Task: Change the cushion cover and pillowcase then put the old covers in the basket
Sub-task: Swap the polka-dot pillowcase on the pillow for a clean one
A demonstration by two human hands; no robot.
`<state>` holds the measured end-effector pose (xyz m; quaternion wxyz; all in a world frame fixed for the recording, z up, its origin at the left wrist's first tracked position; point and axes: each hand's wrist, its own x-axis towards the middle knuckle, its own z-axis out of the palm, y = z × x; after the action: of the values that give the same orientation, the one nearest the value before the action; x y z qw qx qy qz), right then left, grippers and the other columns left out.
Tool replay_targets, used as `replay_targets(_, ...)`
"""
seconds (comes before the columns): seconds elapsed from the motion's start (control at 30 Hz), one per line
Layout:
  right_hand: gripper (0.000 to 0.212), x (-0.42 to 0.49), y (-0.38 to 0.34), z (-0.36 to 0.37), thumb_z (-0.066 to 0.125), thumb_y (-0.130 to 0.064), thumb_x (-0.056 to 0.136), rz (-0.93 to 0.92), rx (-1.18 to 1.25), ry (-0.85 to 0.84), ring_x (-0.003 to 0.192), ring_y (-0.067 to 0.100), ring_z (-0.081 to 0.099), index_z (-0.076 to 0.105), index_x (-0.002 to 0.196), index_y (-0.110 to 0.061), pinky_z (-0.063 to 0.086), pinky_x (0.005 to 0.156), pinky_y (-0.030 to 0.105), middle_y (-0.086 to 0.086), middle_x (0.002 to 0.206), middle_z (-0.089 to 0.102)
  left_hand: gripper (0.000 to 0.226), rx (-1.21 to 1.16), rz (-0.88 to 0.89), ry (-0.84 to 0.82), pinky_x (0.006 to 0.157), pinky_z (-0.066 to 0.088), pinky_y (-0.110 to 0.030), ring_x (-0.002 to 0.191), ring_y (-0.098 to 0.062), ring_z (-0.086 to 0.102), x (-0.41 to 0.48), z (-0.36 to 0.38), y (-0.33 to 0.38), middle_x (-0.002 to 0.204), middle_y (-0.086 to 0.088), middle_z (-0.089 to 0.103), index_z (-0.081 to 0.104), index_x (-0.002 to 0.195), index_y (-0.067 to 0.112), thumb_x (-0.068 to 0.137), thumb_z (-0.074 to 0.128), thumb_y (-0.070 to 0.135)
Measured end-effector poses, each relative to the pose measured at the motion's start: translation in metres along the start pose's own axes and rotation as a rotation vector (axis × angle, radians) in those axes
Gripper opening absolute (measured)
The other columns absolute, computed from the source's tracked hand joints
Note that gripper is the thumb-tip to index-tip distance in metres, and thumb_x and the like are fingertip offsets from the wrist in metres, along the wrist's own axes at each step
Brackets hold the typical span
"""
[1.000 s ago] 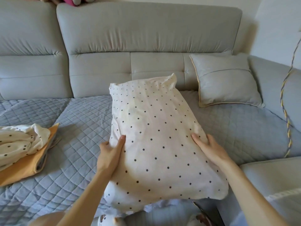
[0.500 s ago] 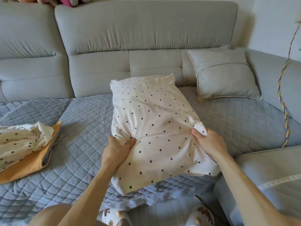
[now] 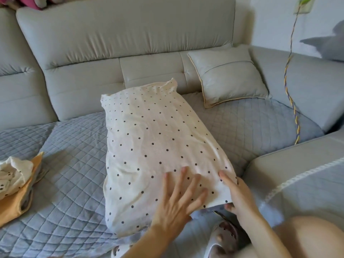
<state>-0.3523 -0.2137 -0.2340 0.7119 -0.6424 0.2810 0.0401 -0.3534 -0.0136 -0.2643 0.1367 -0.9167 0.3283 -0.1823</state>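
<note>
1 pillow (image 3: 149,146): left hand (image 3: 178,203) atop, right hand (image 3: 240,196) gripping.

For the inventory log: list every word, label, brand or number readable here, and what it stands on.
No text can be read.
The pillow: dots only, no text.
The cover pile: dots only, no label in view.
The wall plate: too blurred to tell.

Hidden and cut-off bits
Fingers of the right hand (image 3: 240,197) are tucked under the pillow (image 3: 152,146); the cloths (image 3: 13,175) and the pink toy (image 3: 28,1) run off the edge.
</note>
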Motion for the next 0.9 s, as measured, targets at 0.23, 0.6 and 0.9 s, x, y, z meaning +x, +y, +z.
replay_targets(0.23, 0.067, -0.003, -0.011, -0.03, 0.059, 0.008, 0.074, -0.323, 0.133, -0.041, 0.086, 0.008, 0.064, 0.054, 0.13, -0.028, 0.049, 0.071, 0.027, 0.001, 0.113, 0.066, 0.022, -0.392, -0.139, 0.234, 0.063, 0.056, -0.038, 0.082, -0.021, 0.067, 0.045, -0.073, -0.029, 0.088, 0.006, 0.07, 0.063, 0.103, 0.025, 0.091, 0.057, 0.043)
replay_targets(0.6, 0.015, 0.004, -0.03, -0.039, 0.066, -0.024, 0.092, -0.736, -0.672, 0.333, 0.082, 0.009, 0.065, 0.068, 0.106, -0.03, 0.048, 0.069, 0.027, -0.01, 0.094, 0.069, 0.029, -0.68, -0.252, 0.118, 0.066, 0.054, -0.035, 0.072, -0.005, 0.058, 0.105, -0.107, -0.071, 0.108, 0.019, 0.059, 0.049, 0.104, 0.039, 0.089, 0.059, 0.016)
replay_targets(0.9, 0.019, 0.005, -0.037, -0.063, 0.053, -0.011, 0.094, -0.65, -0.675, 0.418, 0.083, 0.025, 0.061, 0.066, 0.099, -0.024, 0.031, 0.062, 0.028, -0.003, 0.085, 0.069, 0.037, -0.048, 0.148, 0.267, 0.07, 0.048, -0.043, 0.083, -0.029, 0.058, 0.123, -0.06, -0.026, 0.102, -0.004, 0.057, 0.059, 0.108, 0.027, 0.088, 0.061, 0.058)
